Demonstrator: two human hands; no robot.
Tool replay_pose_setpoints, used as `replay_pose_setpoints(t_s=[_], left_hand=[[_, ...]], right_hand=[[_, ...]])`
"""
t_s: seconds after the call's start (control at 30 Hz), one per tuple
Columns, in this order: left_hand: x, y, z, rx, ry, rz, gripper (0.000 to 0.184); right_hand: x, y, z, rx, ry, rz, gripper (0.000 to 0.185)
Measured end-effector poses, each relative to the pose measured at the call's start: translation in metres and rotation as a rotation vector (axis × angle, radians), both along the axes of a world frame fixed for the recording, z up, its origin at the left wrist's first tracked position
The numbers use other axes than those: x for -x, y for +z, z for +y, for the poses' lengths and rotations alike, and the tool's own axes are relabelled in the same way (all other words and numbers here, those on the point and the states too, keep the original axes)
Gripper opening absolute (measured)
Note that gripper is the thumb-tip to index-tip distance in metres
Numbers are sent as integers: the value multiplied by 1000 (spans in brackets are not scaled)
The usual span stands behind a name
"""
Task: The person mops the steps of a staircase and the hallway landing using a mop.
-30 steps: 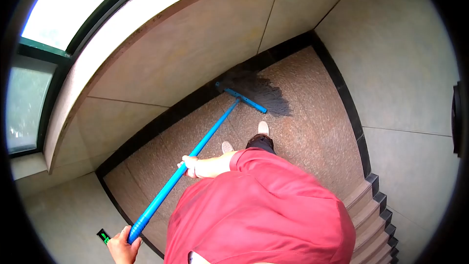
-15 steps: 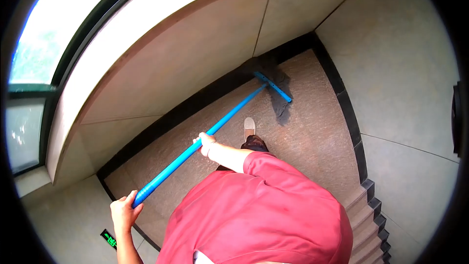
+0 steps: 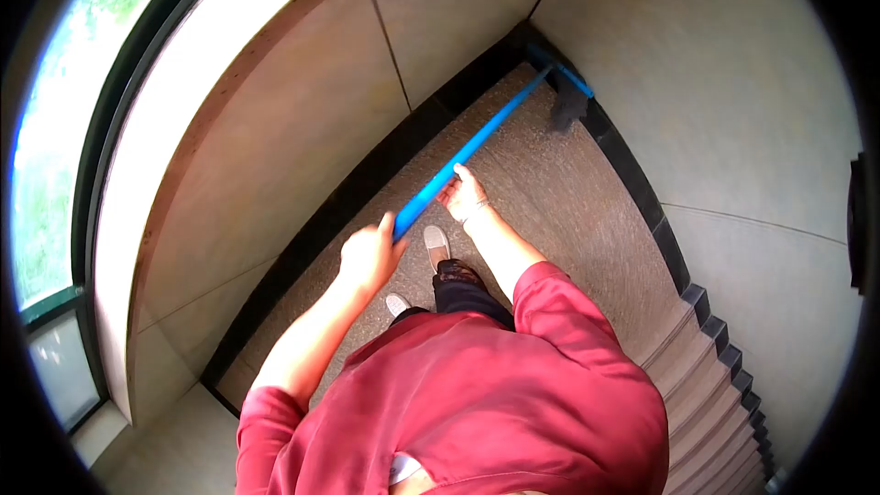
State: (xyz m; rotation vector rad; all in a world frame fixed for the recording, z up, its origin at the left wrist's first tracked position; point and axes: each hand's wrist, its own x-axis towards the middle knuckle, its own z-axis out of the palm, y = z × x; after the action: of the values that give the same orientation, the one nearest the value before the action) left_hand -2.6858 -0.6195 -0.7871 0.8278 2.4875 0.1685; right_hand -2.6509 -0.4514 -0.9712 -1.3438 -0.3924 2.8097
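A blue mop handle [image 3: 486, 130] runs diagonally from my hands up to the far corner of the landing. Its near end is wrapped by the fingers of my left hand [image 3: 368, 255]. Farther up the pole, my right hand [image 3: 464, 192] holds it from the right side, its fingers partly hidden behind the handle. The blue mop head [image 3: 575, 82] lies in the corner against the dark skirting, and its dark grey strands [image 3: 568, 107] trail onto the speckled brown floor [image 3: 587, 211].
Steps [image 3: 710, 403] with dark stepped edging descend at the lower right. A curved ledge [image 3: 197, 128] and a window [image 3: 55, 192] are at the left. Tiled walls [image 3: 733, 110] meet at the corner. My shoes [image 3: 437, 247] stand on the floor below my hands.
The mop head has moved right along the wall into the corner. Both my hands have moved up and to the right and are closer together. The view has shifted too.
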Motion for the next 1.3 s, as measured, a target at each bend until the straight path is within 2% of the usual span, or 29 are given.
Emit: replay_pose_setpoints(t_s=[0.1, 0.17, 0.23, 0.33, 0.53, 0.67, 0.7, 0.8, 0.83, 0.9, 0.97, 1.03, 1.1, 1.17, 1.3], left_hand=[[10, 4, 18, -4, -77, 3, 42], [1, 5, 12, -3, -108, -10, 46], [-11, 6, 7, 103, -96, -99, 48], [-33, 18, -18, 72, -70, -146, 50], [-76, 51, -141, 137, -81, -136, 51], [-119, 78, -246, 227, -81, -118, 46], [-129, 93, -269, 233, -52, -116, 45], [-162, 132, -347, 127, 39, -51, 39], [-173, 152, -360, 192, 60, -20, 41], [-188, 178, -404, 284, 58, 16, 46], [-197, 210, -438, 336, 59, 38, 47], [-204, 243, -463, 352, 116, 117, 43], [-208, 280, -469, 566, 70, 181, 45], [-214, 290, -480, 487, 88, 323, 44], [-215, 281, -489, 492, 47, 320, 38]], right_hand=[[-14, 29, -4, 48, -59, -48, 18], [-32, 26, -18, 82, -96, -67, 19], [-40, 19, -26, 100, -139, -69, 21], [-60, 10, -42, 191, -130, -111, 26], [-77, 3, -104, 80, -141, -179, 28], [-78, -20, -176, 155, -60, -154, 37], [-82, -1, -198, 77, -7, -266, 35], [-99, -32, -285, -72, 104, -371, 26], [-105, -35, -316, -154, 121, -427, 23], [-116, -14, -372, -47, 109, -480, 21], [-124, 18, -426, -9, 222, -519, 11], [-132, 62, -460, 124, 353, -425, 8], [-134, 66, -496, 259, 468, -320, 7], [-135, 78, -513, 280, 523, -285, 9], [-142, 73, -520, 269, 460, -233, 8]])
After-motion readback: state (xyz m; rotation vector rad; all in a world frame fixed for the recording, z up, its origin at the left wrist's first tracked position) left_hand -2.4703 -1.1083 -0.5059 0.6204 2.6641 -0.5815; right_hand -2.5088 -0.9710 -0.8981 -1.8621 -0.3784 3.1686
